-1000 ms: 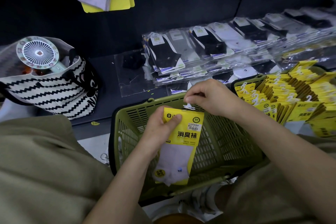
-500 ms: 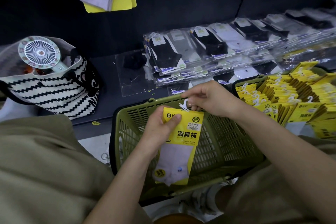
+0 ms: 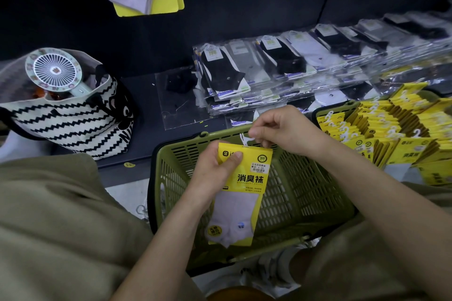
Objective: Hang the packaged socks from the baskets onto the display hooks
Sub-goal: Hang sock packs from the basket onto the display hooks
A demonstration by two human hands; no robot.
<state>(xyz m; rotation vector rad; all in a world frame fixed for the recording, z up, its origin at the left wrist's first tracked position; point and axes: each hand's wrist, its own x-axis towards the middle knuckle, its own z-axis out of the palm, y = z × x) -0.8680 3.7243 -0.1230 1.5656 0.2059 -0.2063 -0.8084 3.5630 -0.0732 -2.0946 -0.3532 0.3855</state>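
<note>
Head view: sock pack point(image 3: 241, 186) held over the green basket point(image 3: 305, 190).
Axis: long side runs away from the person, white hook point(image 3: 245, 140) end toward the shelf point(image 3: 146, 95), toe end toward the body.
Left hand point(image 3: 215, 173): fingers grasp the pack's upper left corner, thumb on front.
Right hand point(image 3: 281, 129): fingers pinch the hook.
Edges: far basket rim just beyond the hook; second basket point(image 3: 342, 104) near on the right.
Room: dark wall above the clear-bagged socks point(image 3: 281, 61).

Past the green slotted plastic basket point(image 3: 305, 193) before me, a dark shelf gap point(image 3: 144, 95) runs between the zigzag-striped cloth bag point(image 3: 73, 124), left, and clear-wrapped sock stacks point(image 3: 281, 63).
</note>
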